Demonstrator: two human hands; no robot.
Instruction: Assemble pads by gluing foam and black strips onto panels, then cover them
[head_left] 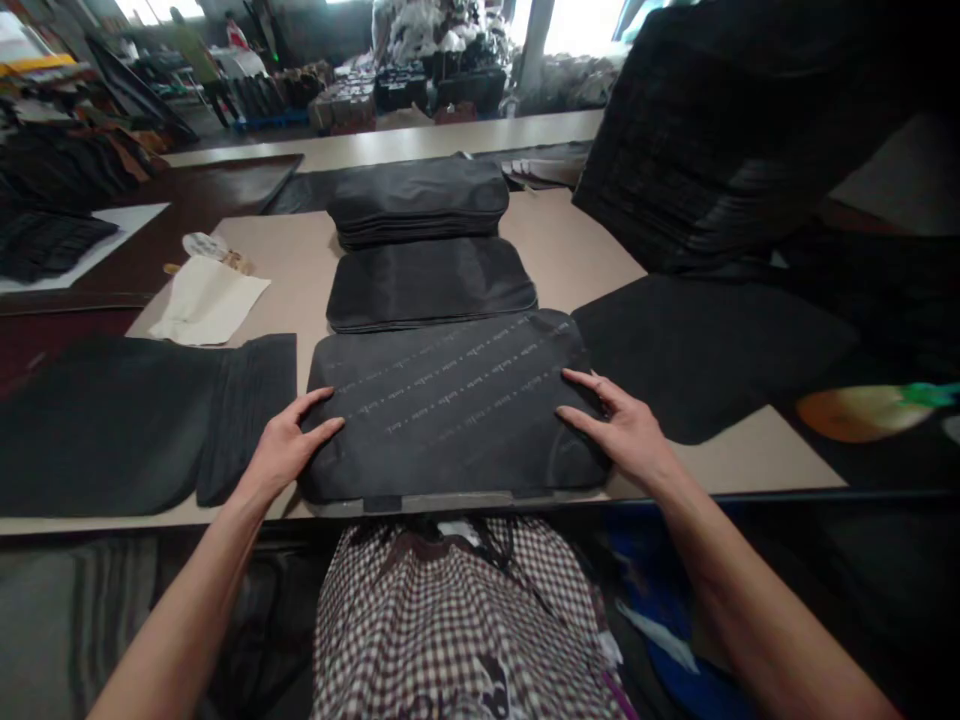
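Observation:
A black rounded-corner panel point(450, 410) with rows of pale printed lettering lies flat in front of me at the table's near edge. My left hand point(296, 435) grips its left side, with thumb and forefinger apart on the top face. On the opposite side, my right hand point(615, 425) holds the right edge in the same way. The remaining fingers of both hands are mostly hidden at the panel's sides. Just behind it rests a low stack of similar black panels point(431, 285), and beyond that a thicker stack point(420, 200).
Black sheets point(105, 425) lie at the left, and a larger black piece point(705, 350) at the right. A tall dark stack point(720, 130) rises at back right. Cream cloth point(210, 300) sits on the tan board point(277, 240). An orange-and-green object point(855, 412) is at far right.

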